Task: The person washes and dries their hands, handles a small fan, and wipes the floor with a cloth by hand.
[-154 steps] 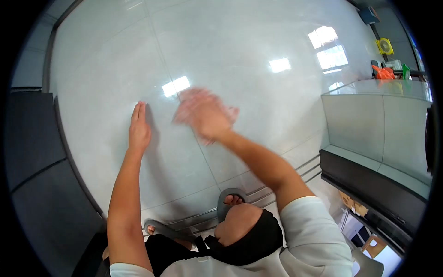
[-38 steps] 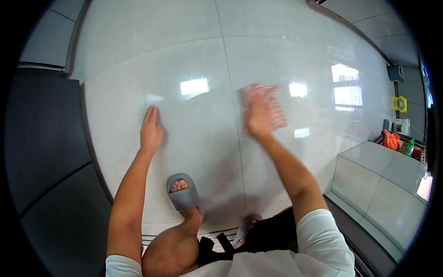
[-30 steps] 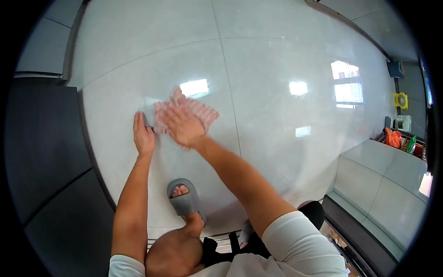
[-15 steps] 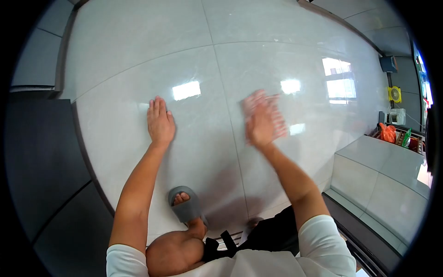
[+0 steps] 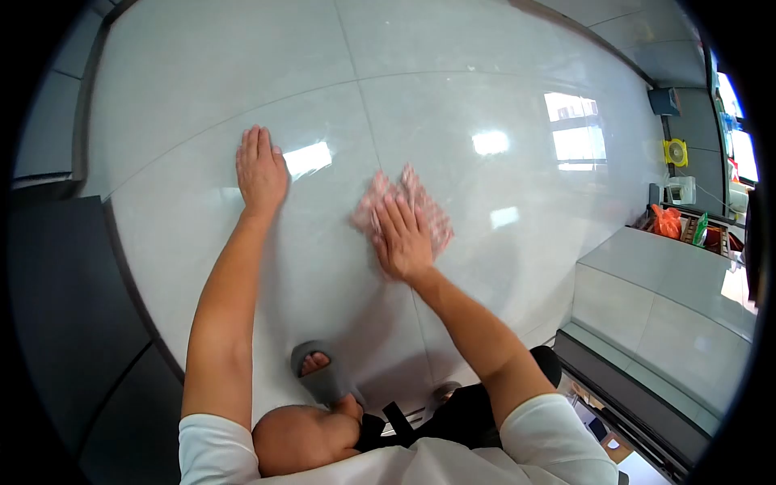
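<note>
My right hand [image 5: 402,238] lies flat on a crumpled red-and-white patterned cloth [image 5: 437,226], fingers stretched out and pressing it against the glossy grey floor tile. The cloth's edges stick out beyond the fingertips and to both sides. Further left, my left hand [image 5: 263,174] rests palm down on the bare tile floor [image 5: 315,234], its fingers straight and side by side, holding nothing. One foot in a grey slipper [image 5: 318,368] is planted below, between my arms.
Dark cabinets [image 5: 61,299] run along the left side. To the right is a tiled ledge [image 5: 659,279], with an orange bag [image 5: 667,222], a yellow round object [image 5: 675,152] and a blue box [image 5: 664,102] beyond it. Window light reflects off the floor.
My right hand has swept left with the cloth across the floor. My left hand has shifted slightly up and left in the view, partly because the view itself has moved.
</note>
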{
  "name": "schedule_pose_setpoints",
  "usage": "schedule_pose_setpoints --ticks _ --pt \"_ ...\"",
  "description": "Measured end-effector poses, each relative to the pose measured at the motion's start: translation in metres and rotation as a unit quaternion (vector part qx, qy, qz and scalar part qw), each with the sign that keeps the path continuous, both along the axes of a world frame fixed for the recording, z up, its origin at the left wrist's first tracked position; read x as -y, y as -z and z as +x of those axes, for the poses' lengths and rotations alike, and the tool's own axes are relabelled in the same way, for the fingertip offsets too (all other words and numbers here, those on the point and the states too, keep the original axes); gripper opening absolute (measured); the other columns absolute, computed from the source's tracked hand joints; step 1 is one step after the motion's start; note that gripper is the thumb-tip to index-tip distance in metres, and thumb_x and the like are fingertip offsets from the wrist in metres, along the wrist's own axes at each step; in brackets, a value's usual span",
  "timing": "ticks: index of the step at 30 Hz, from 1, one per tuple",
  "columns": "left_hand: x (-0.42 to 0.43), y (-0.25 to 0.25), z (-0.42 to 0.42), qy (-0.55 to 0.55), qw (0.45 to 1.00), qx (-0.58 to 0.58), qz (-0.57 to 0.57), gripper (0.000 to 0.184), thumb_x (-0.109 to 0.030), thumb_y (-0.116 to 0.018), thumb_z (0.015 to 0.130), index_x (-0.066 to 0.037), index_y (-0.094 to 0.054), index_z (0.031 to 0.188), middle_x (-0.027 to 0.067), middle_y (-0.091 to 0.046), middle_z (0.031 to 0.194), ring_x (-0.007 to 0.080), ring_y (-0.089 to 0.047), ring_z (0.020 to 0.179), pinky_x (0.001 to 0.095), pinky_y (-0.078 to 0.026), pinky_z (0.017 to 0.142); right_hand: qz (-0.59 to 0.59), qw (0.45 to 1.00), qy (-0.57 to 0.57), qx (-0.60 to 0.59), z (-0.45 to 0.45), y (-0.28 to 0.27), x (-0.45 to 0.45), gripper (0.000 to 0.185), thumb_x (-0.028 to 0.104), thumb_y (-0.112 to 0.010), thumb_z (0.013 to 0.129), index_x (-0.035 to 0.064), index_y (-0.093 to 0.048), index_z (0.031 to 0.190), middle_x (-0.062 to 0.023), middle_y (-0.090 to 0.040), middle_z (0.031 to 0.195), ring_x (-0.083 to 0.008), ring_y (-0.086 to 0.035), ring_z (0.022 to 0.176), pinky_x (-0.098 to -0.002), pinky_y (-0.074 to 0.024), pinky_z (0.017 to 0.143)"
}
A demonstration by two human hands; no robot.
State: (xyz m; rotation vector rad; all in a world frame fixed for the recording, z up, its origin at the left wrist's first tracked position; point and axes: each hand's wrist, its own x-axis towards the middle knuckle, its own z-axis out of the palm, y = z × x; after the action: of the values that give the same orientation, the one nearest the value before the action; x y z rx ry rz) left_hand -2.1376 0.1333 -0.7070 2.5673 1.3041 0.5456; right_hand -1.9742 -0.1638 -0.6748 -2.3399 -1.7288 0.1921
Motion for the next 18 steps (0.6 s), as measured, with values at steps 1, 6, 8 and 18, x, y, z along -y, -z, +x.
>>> schedule_pose_setpoints --ticks 1,6,8,18 --pt "-0.007 0.000 0.007 -0.015 1.000 -0.011 0.000 0.049 -0.020 -0.051 0.113 0.003 -0.055 0.157 0.0195 -0.050 0.168 0.0386 -0.040 0.161 0.0539 -0.028 0.133 -0.027 1.000 0.003 0.003 -0.004 -0.004 0.007 0.066 0.036 -0.060 0.106 0.0071 -0.051 0.164 -0.0130 -0.046 0.174 -0.0351 -0.038 0.162 -0.0562 -0.0271 0.131" --pt "-0.006 0.012 0.007 -0.023 0.999 -0.024 -0.010 0.050 -0.019 -0.051 0.113 0.003 -0.053 0.158 0.0188 -0.048 0.170 0.0371 -0.038 0.162 0.0534 -0.026 0.135 0.019 1.000 0.007 0.018 0.031 0.003 -0.077 0.064 0.035 -0.061 0.106 0.0097 -0.051 0.164 -0.0134 -0.049 0.171 -0.0353 -0.041 0.160 -0.0567 -0.0275 0.131" --pt "-0.011 0.014 0.009 -0.022 0.999 -0.019 -0.013 0.050 -0.019 -0.051 0.113 0.002 -0.052 0.159 0.0177 -0.047 0.171 0.0356 -0.036 0.164 0.0530 -0.024 0.136 0.033 0.999 0.010 0.029 0.057 0.007 -0.132 0.064 0.035 -0.060 0.106 0.0101 -0.052 0.164 -0.0135 -0.049 0.171 -0.0353 -0.041 0.160 -0.0565 -0.0276 0.131" --pt "-0.011 0.001 0.001 0.040 0.997 -0.056 -0.041 0.055 -0.017 -0.051 0.112 0.009 -0.047 0.161 0.0250 -0.039 0.174 0.0406 -0.030 0.166 0.0552 -0.021 0.136 -0.002 0.995 0.092 0.038 0.047 0.003 -0.101 0.061 0.036 -0.058 0.109 0.0126 -0.051 0.165 -0.0132 -0.047 0.173 -0.0352 -0.040 0.161 -0.0536 -0.0282 0.131"
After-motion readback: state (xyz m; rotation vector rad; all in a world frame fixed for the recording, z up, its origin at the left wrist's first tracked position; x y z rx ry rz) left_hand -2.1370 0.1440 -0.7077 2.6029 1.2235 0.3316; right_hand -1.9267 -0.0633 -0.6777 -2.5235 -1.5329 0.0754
